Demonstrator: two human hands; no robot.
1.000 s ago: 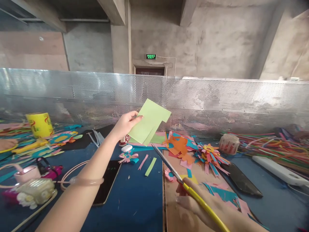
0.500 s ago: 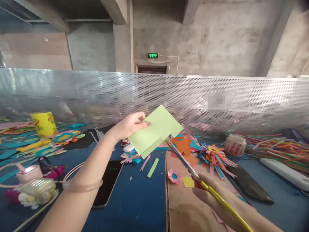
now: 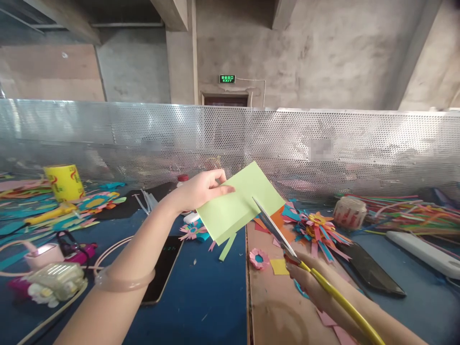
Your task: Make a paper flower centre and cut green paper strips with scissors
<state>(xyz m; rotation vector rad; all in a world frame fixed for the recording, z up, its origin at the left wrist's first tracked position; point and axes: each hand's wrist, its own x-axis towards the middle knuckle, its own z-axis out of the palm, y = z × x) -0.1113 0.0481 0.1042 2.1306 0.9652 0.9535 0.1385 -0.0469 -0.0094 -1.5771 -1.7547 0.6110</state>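
Note:
A light green paper sheet (image 3: 240, 199) is pinched at its left side by my left hand (image 3: 204, 191), thumb on top. My right hand (image 3: 312, 278) is wrapped round the scissors (image 3: 276, 233) with long yellow handles. The blade tips lie over the lower right part of the sheet, and the blades look nearly closed. Below the sheet, a narrow green strip (image 3: 227, 247) rests on the blue table. A pink paper flower (image 3: 259, 258) and a yellow paper square (image 3: 279, 267) lie on the brown board between my hands.
Phones (image 3: 163, 270) (image 3: 374, 269) lie on both sides. A yellow tape roll (image 3: 64, 183) stands at the left, near chargers and cables. At the right are a layered paper flower (image 3: 316, 227), a jar (image 3: 350, 212) and paper strips. A perforated metal screen (image 3: 280, 143) runs behind.
The green sheet and my left hand have moved slightly right and down. The scissor tips now overlap the sheet's face instead of its lower edge.

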